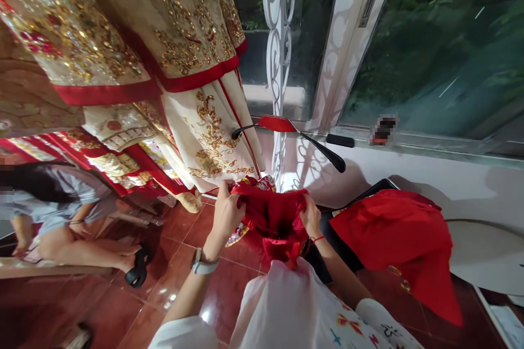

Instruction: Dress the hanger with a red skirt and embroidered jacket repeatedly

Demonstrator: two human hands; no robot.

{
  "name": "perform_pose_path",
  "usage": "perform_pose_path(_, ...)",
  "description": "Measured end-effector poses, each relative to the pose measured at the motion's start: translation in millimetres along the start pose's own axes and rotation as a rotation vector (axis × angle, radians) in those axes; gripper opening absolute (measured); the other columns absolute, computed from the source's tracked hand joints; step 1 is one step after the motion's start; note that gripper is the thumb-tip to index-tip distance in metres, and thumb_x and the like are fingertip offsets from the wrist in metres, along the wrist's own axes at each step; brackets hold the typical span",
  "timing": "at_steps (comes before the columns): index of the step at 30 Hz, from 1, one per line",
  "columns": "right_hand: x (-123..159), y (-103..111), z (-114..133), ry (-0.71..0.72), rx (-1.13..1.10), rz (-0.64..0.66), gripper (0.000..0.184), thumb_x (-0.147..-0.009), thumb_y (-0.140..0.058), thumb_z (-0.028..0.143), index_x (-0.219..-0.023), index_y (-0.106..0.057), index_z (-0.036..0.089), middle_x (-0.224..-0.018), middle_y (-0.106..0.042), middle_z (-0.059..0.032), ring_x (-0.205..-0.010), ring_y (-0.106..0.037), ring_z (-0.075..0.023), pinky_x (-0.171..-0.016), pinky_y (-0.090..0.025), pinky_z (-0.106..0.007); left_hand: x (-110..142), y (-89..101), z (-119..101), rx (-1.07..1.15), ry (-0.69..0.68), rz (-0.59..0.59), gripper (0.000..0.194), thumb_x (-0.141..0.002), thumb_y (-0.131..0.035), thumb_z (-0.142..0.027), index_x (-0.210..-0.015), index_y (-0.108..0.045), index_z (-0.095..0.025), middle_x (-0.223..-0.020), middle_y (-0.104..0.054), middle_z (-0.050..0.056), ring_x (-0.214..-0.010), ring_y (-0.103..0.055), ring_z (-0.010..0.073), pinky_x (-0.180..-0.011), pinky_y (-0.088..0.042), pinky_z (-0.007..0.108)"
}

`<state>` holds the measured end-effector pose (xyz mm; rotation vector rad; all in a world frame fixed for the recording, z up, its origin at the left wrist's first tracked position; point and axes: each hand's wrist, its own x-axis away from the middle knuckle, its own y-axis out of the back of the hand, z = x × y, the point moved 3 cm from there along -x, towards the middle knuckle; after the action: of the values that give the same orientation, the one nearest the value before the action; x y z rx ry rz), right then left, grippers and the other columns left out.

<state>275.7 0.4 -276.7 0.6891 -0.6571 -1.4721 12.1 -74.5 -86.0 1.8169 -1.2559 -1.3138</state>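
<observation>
A red garment [282,210] with embroidered, sequined parts hangs between my two hands in front of my white top. My left hand [226,212], with a watch on its wrist, is closed on the upper left edge of the cloth. My right hand [311,217], a red string around its wrist, grips the upper right edge. The cloth is spread between them, and its opening faces me. Its lower part is hidden behind my top. A hanger with a red middle [277,123] and black ends is just beyond the garment, by the white scrollwork rail.
Gold-embroidered cream robes [208,131] hang at the left. Another red garment [397,240] is draped over a black chair at the right, beside a pale round tabletop [487,256]. A seated person [69,212] is at far left. A dark slim object [340,140] lies on the windowsill.
</observation>
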Motion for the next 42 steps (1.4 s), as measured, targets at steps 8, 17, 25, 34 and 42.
perform_pose_path(8,-39,135,53,0.246,0.09,-0.254,0.055,-0.084,-0.055,0.019,-0.139,-0.058,0.019,-0.126,-0.069,-0.0153,-0.103,-0.069,-0.0323,-0.095,-0.054,-0.047,-16,-20.1,60,-0.264,0.078,0.32,0.056,-0.067,-0.058,0.0,-0.12,-0.066,-0.017,-0.137,-0.047,0.021,-0.128,-0.05,0.0418,-0.094,-0.053,0.053)
perform_pose_path(17,-14,235,75,0.582,0.0,-0.489,0.028,-0.082,-0.053,0.014,-0.103,-0.069,0.024,-0.107,-0.066,-0.0091,-0.101,-0.065,-0.0269,-0.094,-0.053,-0.04,-6,-11.7,61,-0.244,0.125,0.152,0.054,-0.069,-0.055,-0.005,-0.119,-0.067,-0.019,-0.133,-0.048,0.016,-0.11,-0.066,0.0313,-0.086,-0.059,0.038)
perform_pose_path(25,-77,200,57,0.447,-0.115,-0.445,0.086,-0.074,-0.05,0.01,-0.155,-0.023,0.015,-0.102,-0.062,-0.0067,-0.088,-0.062,-0.0214,-0.092,-0.052,-0.039,-71,-37.6,93,-0.335,0.15,0.432,0.065,-0.075,-0.048,-0.005,-0.136,-0.062,-0.022,-0.119,-0.061,0.013,-0.095,-0.071,0.0259,-0.077,-0.056,0.032)
perform_pose_path(34,-136,195,80,0.409,-0.173,-0.495,0.069,-0.079,-0.046,0.012,-0.147,-0.045,0.017,-0.136,-0.054,-0.0183,-0.124,-0.056,-0.0285,-0.111,-0.042,-0.048,-149,-40.9,110,-0.161,0.067,0.378,0.07,-0.065,-0.048,-0.001,-0.13,-0.069,-0.013,-0.122,-0.068,0.014,-0.109,-0.068,0.0265,-0.101,-0.051,0.032)
perform_pose_path(42,-187,224,82,0.396,-0.161,-0.445,0.042,-0.078,-0.045,0.014,-0.114,-0.065,0.023,-0.107,-0.074,-0.0089,-0.103,-0.066,-0.03,-0.101,-0.05,-0.046,-143,-68.2,112,-0.125,-0.106,0.513,0.071,-0.059,-0.056,-0.002,-0.128,-0.067,-0.014,-0.127,-0.068,0.013,-0.114,-0.067,0.0278,-0.1,-0.055,0.035)
